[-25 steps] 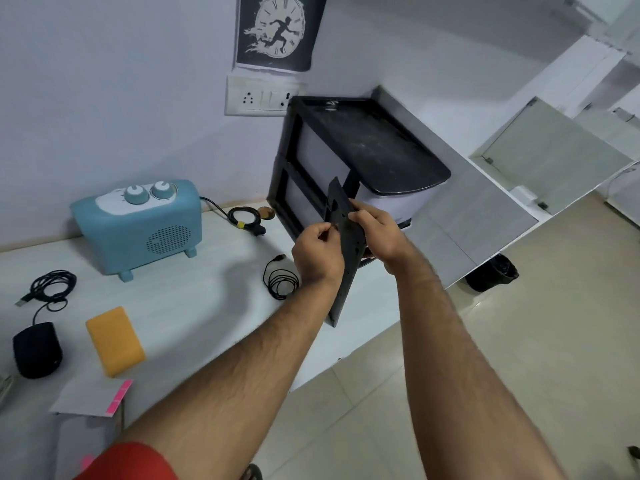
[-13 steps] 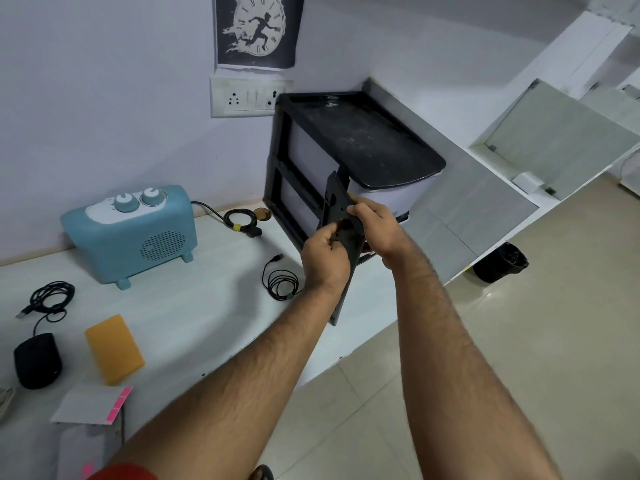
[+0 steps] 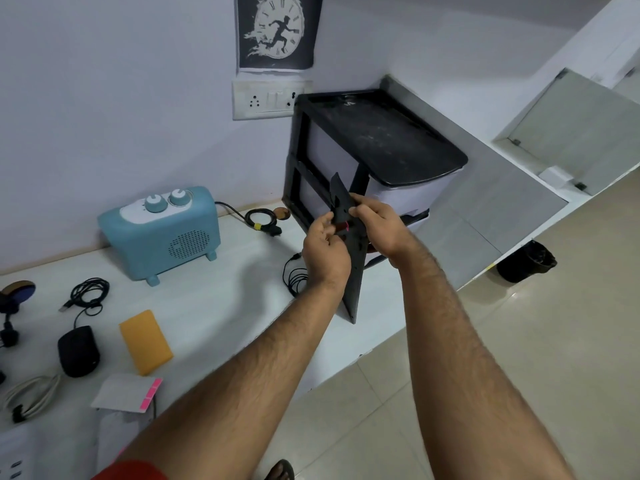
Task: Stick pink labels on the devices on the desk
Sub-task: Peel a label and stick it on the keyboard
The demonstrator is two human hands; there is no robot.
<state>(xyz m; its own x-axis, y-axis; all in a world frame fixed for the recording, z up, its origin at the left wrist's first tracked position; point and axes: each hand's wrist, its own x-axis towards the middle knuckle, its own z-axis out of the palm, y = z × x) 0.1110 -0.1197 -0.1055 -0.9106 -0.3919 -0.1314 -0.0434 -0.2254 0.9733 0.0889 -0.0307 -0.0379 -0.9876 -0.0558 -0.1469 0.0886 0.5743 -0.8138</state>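
black flat device point(image 3: 350, 265) upright, gripped by right hand point(image 3: 379, 225) | left hand point(image 3: 325, 251) pinches pink label point(image 3: 343, 226) against it | white desk point(image 3: 214, 306), blue heater point(image 3: 161, 233) left of device

Your left hand point(image 3: 325, 252) hides most of pink label point(image 3: 343, 226); white device point(image 3: 14, 459) cut off at bottom-left edge.

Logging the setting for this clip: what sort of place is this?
Probably a home desk or study corner: a white desk against a wall with a switchboard, a clock poster, a plastic drawer unit and tiled floor.
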